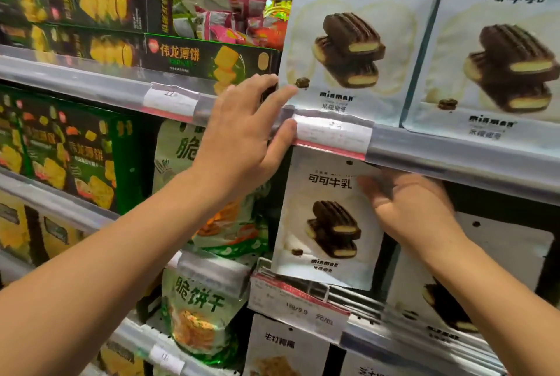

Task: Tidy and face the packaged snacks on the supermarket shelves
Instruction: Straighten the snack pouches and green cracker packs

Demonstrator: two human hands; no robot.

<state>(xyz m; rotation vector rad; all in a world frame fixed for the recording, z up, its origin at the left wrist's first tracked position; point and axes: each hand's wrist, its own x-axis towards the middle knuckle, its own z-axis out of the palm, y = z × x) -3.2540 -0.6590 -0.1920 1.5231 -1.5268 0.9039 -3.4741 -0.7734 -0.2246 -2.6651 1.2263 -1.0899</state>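
A pale blue pouch of chocolate biscuits (pixel 348 42) stands on the upper shelf, with a matching pouch (pixel 497 42) to its right. My left hand (pixel 242 136) rests against the shelf rail at the first pouch's lower left corner, fingers spread and touching its edge. Below the rail stands a smaller pouch of the same kind (pixel 327 224). My right hand (pixel 406 209) is at that pouch's upper right edge, fingers curled onto it. Whether it grips the pouch is unclear because of blur.
Dark green cracker boxes (pixel 91 6) fill the upper left shelf, with more green boxes (pixel 69 148) below. Green biscuit bags (pixel 197 309) stand centre-low. A metal shelf rail (pixel 454 148) with price labels (pixel 330 133) crosses the view. Another tag (pixel 297 306) hangs lower.
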